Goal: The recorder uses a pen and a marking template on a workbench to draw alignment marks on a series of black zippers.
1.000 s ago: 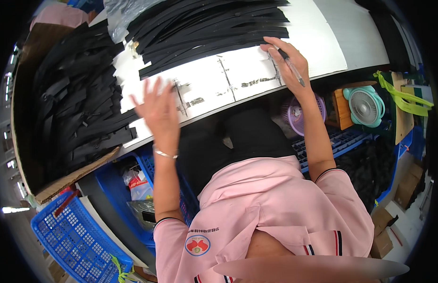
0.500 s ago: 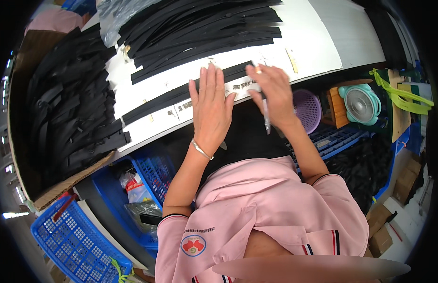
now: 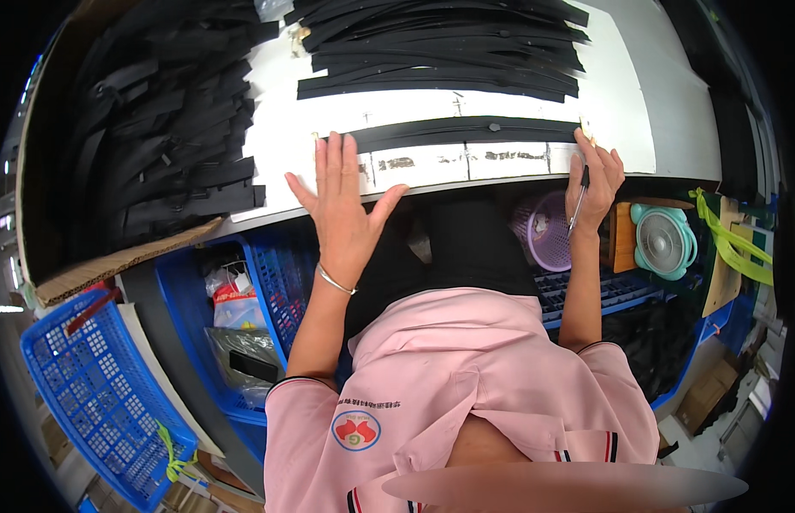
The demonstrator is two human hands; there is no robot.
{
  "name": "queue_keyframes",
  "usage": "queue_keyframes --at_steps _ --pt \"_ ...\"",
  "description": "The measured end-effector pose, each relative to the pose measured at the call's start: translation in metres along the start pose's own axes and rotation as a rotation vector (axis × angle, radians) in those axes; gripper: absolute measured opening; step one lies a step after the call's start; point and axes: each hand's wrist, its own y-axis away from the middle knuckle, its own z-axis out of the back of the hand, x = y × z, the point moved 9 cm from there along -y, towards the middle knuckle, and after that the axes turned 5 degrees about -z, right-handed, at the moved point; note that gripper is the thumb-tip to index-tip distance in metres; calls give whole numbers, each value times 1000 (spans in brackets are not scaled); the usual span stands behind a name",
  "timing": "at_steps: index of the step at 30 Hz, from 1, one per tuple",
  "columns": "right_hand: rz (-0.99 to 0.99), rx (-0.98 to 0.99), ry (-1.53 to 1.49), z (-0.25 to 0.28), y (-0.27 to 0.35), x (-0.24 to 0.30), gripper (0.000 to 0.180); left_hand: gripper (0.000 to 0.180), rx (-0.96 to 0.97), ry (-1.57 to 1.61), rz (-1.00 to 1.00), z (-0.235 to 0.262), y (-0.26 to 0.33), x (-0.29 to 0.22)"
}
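A single black fabric strip [image 3: 431,132] lies straight along the near part of the white marked board [image 3: 397,104], with a small grey spot midway. My left hand [image 3: 342,205] rests flat, thumb spread, its fingertips on the strip's left end. At the other end, my right hand [image 3: 601,192] touches the strip with its fingertips. A pen [image 3: 578,203] is tucked in that hand, its tip pointing down towards me. Dark lines and smudged marks show on the board just below the strip. Farther back lies a pile of similar black strips [image 3: 449,60].
On the left, a cardboard box [image 3: 128,256] is heaped with black strips [image 3: 158,128]. Below the table edge are a blue basket [image 3: 98,385], a blue crate [image 3: 188,316] with bags and a phone, a purple basket [image 3: 547,235] and a teal fan [image 3: 664,239].
My hands have moved apart to opposite ends of the strip, the right one going right with the pen. The strip appears straighter, and the view has shifted.
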Motion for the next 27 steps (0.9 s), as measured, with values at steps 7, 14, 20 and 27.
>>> queue_keyframes --at_steps 7,14,20,27 --pt "-44 96 65 2 -19 18 28 91 -43 -2 26 3 9 11" --pt "-351 442 -850 -44 -50 127 19 90 -95 14 23 6 11 12" --pt "-455 582 -1074 -109 -49 193 11 91 -91 54 28 6 10 11" --pt "-275 616 -915 -121 -46 208 12 91 -97 105 56 7 13 15"
